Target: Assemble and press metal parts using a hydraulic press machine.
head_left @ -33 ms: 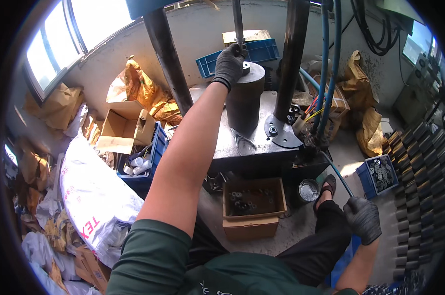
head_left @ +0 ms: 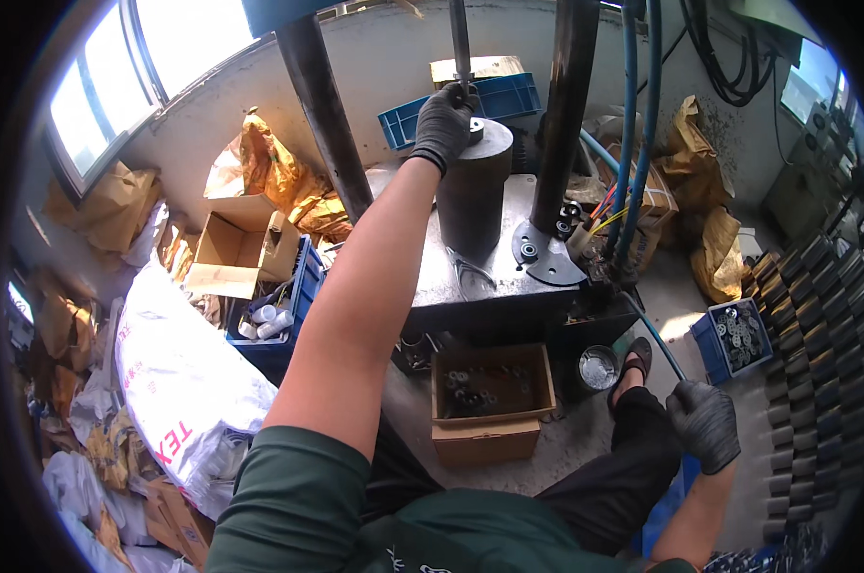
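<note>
My left hand (head_left: 445, 124), in a dark grey glove, reaches over the top of a thick steel cylinder (head_left: 476, 196). Its fingers are closed at the lower end of a vertical metal rod (head_left: 460, 43); what they hold is hidden. Beside those fingers, a small dark ring (head_left: 476, 132) sits on the cylinder's top. Down at the right, my right hand (head_left: 704, 426), gloved too, is wrapped round the end of a thin lever bar (head_left: 657, 334) that slants up to the machine. A forked metal piece (head_left: 471, 271) lies on the machine's plate (head_left: 422, 272) near the cylinder.
Two thick columns (head_left: 325, 115) flank the cylinder. A fan-shaped plate (head_left: 544, 256) lies by the right one. Below are a cardboard box (head_left: 489, 441) with small rings and a metal can (head_left: 599, 369). A blue bin of parts (head_left: 732, 339) stands right; a white sack (head_left: 179, 372) lies left.
</note>
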A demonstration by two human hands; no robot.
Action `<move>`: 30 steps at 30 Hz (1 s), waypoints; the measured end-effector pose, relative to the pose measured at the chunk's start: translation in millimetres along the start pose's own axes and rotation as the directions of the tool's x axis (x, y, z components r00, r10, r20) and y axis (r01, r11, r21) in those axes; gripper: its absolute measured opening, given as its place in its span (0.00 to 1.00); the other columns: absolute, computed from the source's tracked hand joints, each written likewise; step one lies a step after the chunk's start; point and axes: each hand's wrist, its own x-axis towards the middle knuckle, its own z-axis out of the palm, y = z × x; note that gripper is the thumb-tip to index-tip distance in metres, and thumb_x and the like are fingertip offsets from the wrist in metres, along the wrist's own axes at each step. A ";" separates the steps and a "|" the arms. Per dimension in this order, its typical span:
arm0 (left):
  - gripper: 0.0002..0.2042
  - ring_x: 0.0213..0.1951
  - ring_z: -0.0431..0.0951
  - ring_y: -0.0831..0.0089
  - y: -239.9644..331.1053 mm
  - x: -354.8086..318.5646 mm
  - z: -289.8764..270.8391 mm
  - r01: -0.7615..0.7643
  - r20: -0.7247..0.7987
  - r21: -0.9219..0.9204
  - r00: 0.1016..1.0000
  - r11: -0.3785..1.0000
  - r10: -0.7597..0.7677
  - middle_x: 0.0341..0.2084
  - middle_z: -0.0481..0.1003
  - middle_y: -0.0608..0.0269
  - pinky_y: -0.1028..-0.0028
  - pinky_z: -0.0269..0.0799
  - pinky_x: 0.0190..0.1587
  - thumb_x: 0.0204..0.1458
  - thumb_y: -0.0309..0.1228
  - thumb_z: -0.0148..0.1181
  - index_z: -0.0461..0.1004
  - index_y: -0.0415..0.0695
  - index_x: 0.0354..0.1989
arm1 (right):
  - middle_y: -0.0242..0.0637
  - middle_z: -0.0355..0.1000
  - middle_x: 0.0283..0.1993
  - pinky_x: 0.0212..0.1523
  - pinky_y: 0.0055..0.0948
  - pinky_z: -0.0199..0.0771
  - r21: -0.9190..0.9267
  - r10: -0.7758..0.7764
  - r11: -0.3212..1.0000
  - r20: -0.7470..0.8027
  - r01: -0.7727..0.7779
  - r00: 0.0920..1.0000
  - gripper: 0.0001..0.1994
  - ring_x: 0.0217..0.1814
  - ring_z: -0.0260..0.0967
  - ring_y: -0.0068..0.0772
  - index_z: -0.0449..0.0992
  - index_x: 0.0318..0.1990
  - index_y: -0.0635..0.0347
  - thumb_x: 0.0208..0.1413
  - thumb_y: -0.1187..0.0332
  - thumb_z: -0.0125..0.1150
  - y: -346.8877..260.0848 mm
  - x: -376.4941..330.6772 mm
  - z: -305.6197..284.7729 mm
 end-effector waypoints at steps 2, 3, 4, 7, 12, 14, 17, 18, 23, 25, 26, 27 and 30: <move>0.11 0.31 0.79 0.71 -2.3 -2.6 -2.8 -0.031 -0.014 0.014 0.999 0.999 0.031 0.30 0.81 0.58 0.70 0.74 0.40 0.61 0.35 0.62 0.80 0.43 0.48 | 0.53 0.74 0.30 0.37 0.49 0.74 0.011 0.004 1.000 0.002 -0.004 1.000 0.10 0.35 0.74 0.58 0.76 0.27 0.62 0.52 0.64 0.63 -1.3 1.3 0.9; 0.12 0.31 0.79 0.72 -2.6 -2.2 -4.1 -0.020 -0.005 0.027 1.000 0.999 0.020 0.29 0.81 0.58 0.70 0.75 0.40 0.61 0.35 0.61 0.80 0.43 0.48 | 0.53 0.74 0.30 0.37 0.49 0.74 0.023 0.005 1.000 0.001 -0.005 1.000 0.10 0.35 0.74 0.58 0.76 0.27 0.62 0.52 0.64 0.63 -1.5 1.7 1.6; 0.12 0.31 0.79 0.72 -2.8 -1.5 -4.4 -0.009 0.004 0.038 1.000 0.999 0.009 0.29 0.81 0.58 0.69 0.75 0.40 0.61 0.36 0.61 0.80 0.44 0.48 | 0.53 0.74 0.30 0.37 0.49 0.74 0.021 0.009 1.000 0.003 -0.009 1.000 0.10 0.35 0.74 0.58 0.76 0.27 0.62 0.52 0.64 0.63 -1.7 1.6 1.3; 0.15 0.30 0.78 0.72 -1.7 -3.2 -5.2 -0.018 0.006 0.041 1.000 0.999 0.018 0.28 0.80 0.58 0.69 0.75 0.39 0.63 0.40 0.59 0.80 0.43 0.48 | 0.53 0.73 0.30 0.37 0.49 0.74 0.016 0.010 1.000 0.000 -0.010 1.000 0.10 0.35 0.74 0.58 0.76 0.27 0.62 0.52 0.64 0.63 -0.6 1.0 2.0; 0.17 0.30 0.78 0.71 0.3 -3.7 -3.9 0.014 0.021 0.019 1.000 1.000 -0.014 0.28 0.80 0.58 0.69 0.74 0.39 0.64 0.43 0.58 0.80 0.42 0.49 | 0.52 0.73 0.30 0.36 0.48 0.73 0.019 0.003 1.000 -0.011 -0.003 1.000 0.07 0.35 0.73 0.58 0.76 0.28 0.63 0.51 0.68 0.62 0.5 -0.8 1.1; 0.16 0.29 0.76 0.74 -3.7 -2.6 -1.4 0.020 0.025 0.014 0.999 1.000 -0.020 0.27 0.80 0.61 0.70 0.74 0.38 0.64 0.41 0.59 0.81 0.41 0.47 | 0.52 0.73 0.31 0.36 0.48 0.73 0.026 0.016 1.000 -0.003 -0.015 1.000 0.07 0.36 0.73 0.58 0.76 0.29 0.63 0.51 0.68 0.62 0.4 -0.8 0.7; 0.13 0.28 0.72 0.81 -4.9 -1.7 -1.8 0.040 0.053 -0.023 0.998 0.999 -0.039 0.25 0.77 0.69 0.75 0.72 0.36 0.65 0.39 0.58 0.81 0.42 0.43 | 0.52 0.74 0.31 0.37 0.47 0.74 0.053 0.035 0.998 0.018 -0.036 0.999 0.07 0.36 0.74 0.57 0.77 0.31 0.63 0.51 0.69 0.62 0.4 0.1 -3.0; 0.13 0.28 0.72 0.81 -0.4 -4.7 -1.5 0.042 0.068 -0.038 0.997 0.998 -0.040 0.25 0.77 0.69 0.75 0.72 0.36 0.65 0.39 0.58 0.81 0.42 0.43 | 0.52 0.75 0.32 0.37 0.47 0.75 0.073 0.042 0.996 0.031 -0.044 0.999 0.07 0.36 0.75 0.57 0.78 0.32 0.64 0.51 0.69 0.62 1.3 0.8 -4.9; 0.14 0.29 0.73 0.82 10.8 -10.3 -12.0 0.233 0.153 -0.235 0.968 0.944 -0.200 0.26 0.78 0.69 0.77 0.71 0.36 0.64 0.40 0.59 0.82 0.42 0.41 | 0.52 0.77 0.34 0.41 0.42 0.78 0.113 -0.048 0.992 -0.071 0.056 0.996 0.09 0.38 0.78 0.54 0.81 0.38 0.64 0.52 0.68 0.63 -1.6 41.7 -30.5; 0.14 0.29 0.73 0.82 0.4 -5.6 -18.3 0.215 0.143 -0.243 0.972 0.946 -0.184 0.27 0.78 0.69 0.77 0.71 0.36 0.64 0.40 0.59 0.82 0.42 0.41 | 0.50 0.79 0.38 0.42 0.39 0.78 0.043 -0.064 0.995 -0.402 0.089 0.914 0.09 0.39 0.79 0.50 0.81 0.39 0.64 0.54 0.70 0.63 -4.5 82.4 -42.3; 0.14 0.30 0.73 0.81 -0.2 -3.4 -10.9 0.183 0.138 -0.197 0.978 0.963 -0.157 0.27 0.79 0.69 0.76 0.71 0.36 0.64 0.40 0.60 0.82 0.42 0.42 | 0.48 0.80 0.37 0.42 0.37 0.78 0.092 -0.126 0.964 -0.666 0.249 0.735 0.07 0.38 0.80 0.47 0.81 0.40 0.64 0.57 0.72 0.63 8.0 109.0 -40.9; 0.14 0.30 0.74 0.81 -1.6 -2.4 -3.1 0.152 0.130 -0.142 0.982 0.978 -0.134 0.27 0.79 0.69 0.76 0.71 0.37 0.64 0.40 0.60 0.82 0.42 0.42 | 0.47 0.79 0.37 0.42 0.35 0.78 0.062 -0.135 0.955 -0.779 0.289 0.612 0.06 0.39 0.80 0.45 0.81 0.41 0.63 0.58 0.73 0.63 4.5 129.8 -54.1; 0.13 0.30 0.74 0.81 -6.5 -0.5 -5.3 0.144 0.120 -0.163 0.985 0.976 -0.125 0.28 0.79 0.69 0.76 0.72 0.37 0.64 0.40 0.60 0.82 0.42 0.43 | 0.48 0.80 0.38 0.43 0.34 0.78 -0.089 -0.207 0.961 -0.861 0.263 0.465 0.08 0.39 0.81 0.43 0.81 0.42 0.63 0.60 0.70 0.63 33.7 201.7 -67.4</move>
